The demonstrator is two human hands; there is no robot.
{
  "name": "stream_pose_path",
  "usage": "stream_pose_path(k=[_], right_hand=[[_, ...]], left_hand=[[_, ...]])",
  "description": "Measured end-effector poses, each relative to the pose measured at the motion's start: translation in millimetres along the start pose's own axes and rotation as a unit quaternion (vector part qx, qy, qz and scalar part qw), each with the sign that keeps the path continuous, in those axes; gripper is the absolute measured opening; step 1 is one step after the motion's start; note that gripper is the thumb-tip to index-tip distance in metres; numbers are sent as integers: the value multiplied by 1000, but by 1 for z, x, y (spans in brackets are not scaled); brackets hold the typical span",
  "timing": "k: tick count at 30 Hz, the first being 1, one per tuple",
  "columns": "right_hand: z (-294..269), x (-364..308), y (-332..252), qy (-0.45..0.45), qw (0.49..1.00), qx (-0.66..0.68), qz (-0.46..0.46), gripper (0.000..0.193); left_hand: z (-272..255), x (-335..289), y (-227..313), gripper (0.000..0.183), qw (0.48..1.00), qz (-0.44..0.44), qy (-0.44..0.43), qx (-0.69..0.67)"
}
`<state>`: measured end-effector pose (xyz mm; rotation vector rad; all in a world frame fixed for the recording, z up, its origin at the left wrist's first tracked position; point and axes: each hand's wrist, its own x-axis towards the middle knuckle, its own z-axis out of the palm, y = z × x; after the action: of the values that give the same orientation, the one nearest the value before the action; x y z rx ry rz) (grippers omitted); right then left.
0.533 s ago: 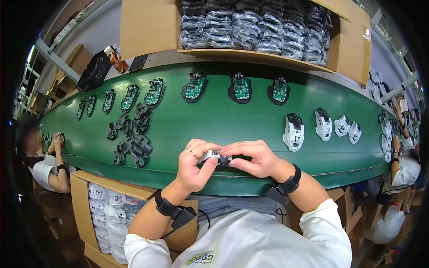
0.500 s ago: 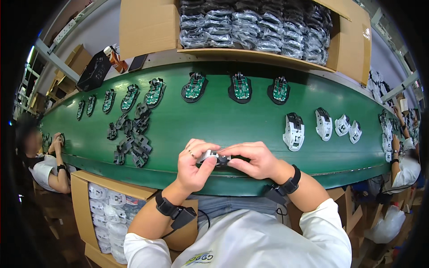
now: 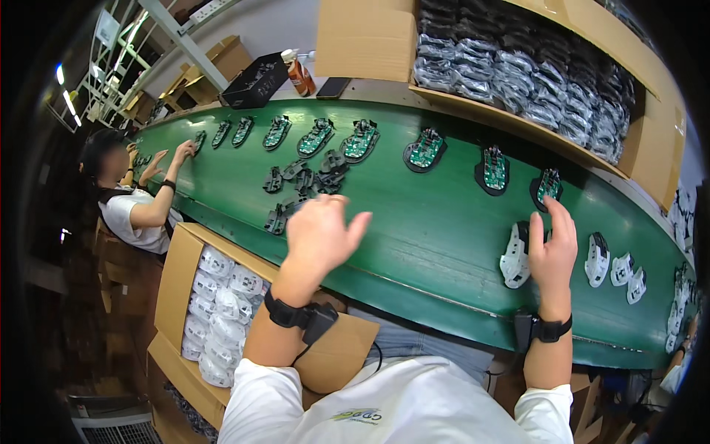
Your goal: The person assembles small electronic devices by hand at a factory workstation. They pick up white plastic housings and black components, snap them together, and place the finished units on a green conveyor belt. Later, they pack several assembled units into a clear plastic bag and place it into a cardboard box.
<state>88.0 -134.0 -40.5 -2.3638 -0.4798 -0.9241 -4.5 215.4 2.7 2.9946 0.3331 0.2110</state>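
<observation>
My left hand hovers at the near edge of a heap of dark plastic brackets, thumb spread away from its bent fingers. Nothing shows in it. My right hand reaches forward over the belt, fingers and thumb apart. Its fingertips overlap the near end of a computer mouse base with a green circuit board; contact cannot be told. Just left of its thumb lies a white and black mouse shell. Further right lie a second white and black shell and two smaller-looking white ones.
More mouse bases with green boards line the far side of the green belt. A carton of bagged dark parts stands behind; another with white shells stands near left. A co-worker's hand touches a base at far left.
My hands have parted, left toward the bracket heap and right toward the boards and shells. The small white and dark plastic part no longer shows between them. The head view has turned left.
</observation>
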Motion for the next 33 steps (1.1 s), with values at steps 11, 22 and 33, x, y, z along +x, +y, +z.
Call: stream_pose_path(k=[11, 22, 33], right_hand=[[22, -34, -85, -280, 912, 258, -152, 72], [20, -45, -73, -324, 926, 91, -172, 81], [31, -51, -61, -316, 927, 137, -147, 72]], left_hand=[[29, -27, 23, 81, 952, 215, 6, -216], [-29, -76, -56, 19, 933, -67, 181, -305], [30, -140, -186, 85, 909, -385, -65, 144]])
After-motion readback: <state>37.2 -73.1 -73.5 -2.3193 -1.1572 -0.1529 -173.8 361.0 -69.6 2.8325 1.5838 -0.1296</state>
